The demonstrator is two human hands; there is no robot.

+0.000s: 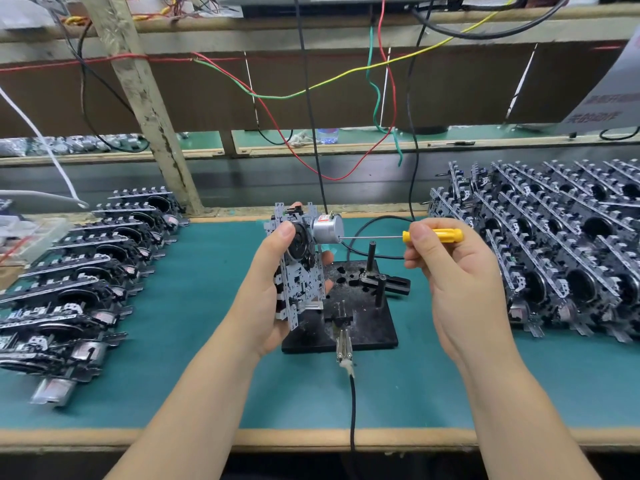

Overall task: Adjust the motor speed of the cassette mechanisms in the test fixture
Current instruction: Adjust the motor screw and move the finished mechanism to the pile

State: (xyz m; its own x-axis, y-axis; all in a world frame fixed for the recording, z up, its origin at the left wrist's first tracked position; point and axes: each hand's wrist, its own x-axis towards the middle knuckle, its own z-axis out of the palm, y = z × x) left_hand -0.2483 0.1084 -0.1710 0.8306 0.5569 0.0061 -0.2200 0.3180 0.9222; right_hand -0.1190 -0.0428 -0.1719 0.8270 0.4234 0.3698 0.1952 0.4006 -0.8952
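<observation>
Both forearms reach in from six o'clock. I have my left hand (273, 289) wrapped round the mechanism (299, 268), held upright above the fixture (367, 317) at centre, not seated in it. My right hand (446, 268) pinches the yellow screwdriver (433, 235), its shaft running toward nine o'clock with the tip at the motor (327, 228). I judge the tip could slip off the trimmer if the mechanism wobbles unsupported, or I could overturn it. Stacks of mechanisms (554, 244) crowd three o'clock on the surface (207, 358); a stray elbow could topple them.
</observation>
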